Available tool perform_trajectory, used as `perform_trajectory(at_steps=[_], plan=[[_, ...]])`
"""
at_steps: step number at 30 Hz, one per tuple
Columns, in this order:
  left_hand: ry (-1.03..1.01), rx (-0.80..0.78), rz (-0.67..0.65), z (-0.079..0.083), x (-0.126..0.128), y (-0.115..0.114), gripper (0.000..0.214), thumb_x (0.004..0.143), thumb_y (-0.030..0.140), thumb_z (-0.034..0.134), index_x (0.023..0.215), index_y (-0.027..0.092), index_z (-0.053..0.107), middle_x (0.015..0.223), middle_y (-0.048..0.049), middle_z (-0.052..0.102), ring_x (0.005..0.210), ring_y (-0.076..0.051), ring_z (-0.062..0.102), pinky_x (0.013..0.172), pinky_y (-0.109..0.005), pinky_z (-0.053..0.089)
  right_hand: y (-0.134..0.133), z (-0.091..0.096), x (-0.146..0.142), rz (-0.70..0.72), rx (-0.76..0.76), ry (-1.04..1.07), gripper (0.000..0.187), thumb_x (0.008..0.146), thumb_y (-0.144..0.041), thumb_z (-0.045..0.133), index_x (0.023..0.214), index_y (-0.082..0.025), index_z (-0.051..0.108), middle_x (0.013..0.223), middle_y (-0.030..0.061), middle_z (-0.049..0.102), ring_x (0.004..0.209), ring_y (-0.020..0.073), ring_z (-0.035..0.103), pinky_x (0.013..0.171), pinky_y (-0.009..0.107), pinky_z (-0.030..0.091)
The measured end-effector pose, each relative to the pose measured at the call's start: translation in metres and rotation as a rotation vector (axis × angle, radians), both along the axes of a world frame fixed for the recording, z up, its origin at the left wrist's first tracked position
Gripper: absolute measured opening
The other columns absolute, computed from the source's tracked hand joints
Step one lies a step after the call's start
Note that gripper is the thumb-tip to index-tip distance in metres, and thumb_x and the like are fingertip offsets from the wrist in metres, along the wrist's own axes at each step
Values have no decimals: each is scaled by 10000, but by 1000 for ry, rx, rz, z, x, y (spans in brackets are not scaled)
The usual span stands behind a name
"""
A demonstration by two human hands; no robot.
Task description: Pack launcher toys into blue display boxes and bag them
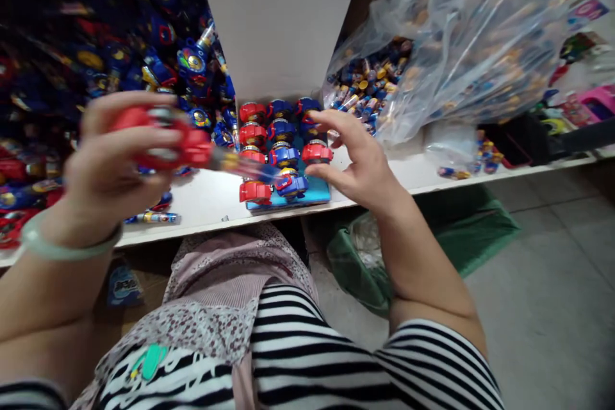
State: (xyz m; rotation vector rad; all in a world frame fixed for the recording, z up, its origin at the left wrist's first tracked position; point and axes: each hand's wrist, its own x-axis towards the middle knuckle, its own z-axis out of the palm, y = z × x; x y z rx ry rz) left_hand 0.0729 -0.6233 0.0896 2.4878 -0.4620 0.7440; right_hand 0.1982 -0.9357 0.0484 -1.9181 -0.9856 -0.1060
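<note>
At the far left of my view I have a dark, crowded heap of blue and red toys (120,57), some with clear tubes attached, spreading down to the front of the white table (206,198). In front of it is my left hand (120,154), a pale green bracelet (72,243) around the wrist; its fingers are wrapped closely around a red toy (168,138), which I hold above the table. Motion blurs that toy, and its clear tube (250,166) points rightward over the box. Below the hand, a small filled tube (156,218) lies near the table's front edge. At centre sits the box (314,195), its tall white flap (283,19) standing at the back. I see red toys in its left column, blue ones down the middle, and blue above a red one (317,152) on the right; the blue base shows at the front right corner. My right hand (353,157) reaches in from that side, thumb and fingers spread wide on either side of that right-column red toy; I cannot tell whether they touch it. Beneath the table edge hangs a green-lined bin (473,227). Further right, a clear plastic bag (461,57) bulges with small tubes, more of which (368,90) lie heaped beside its left side, and a few loose tubes (487,154) lie near a dark phone-like object (512,143).
</note>
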Motion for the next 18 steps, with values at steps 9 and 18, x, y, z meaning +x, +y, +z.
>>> perform_trajectory(at_steps=[9,18], plan=[[111,32,-292,-17,67,-71,522,978,314,486,1482,304,353,1453,-80,475,1338,-246,536,1062,-420,542,-31,-34,-23,-163,425,437,926,666,-365,878,1439,-363,367,1302,34,641,1028,218,721,875,433,631],[194,231,-407,-67,62,-73,298,985,351,529,1215,209,655,1164,-105,681,1045,-250,632,923,-439,541,-21,-123,-19,-339,581,419,975,744,-613,772,1440,-419,119,1127,24,683,1021,247,738,867,479,625]])
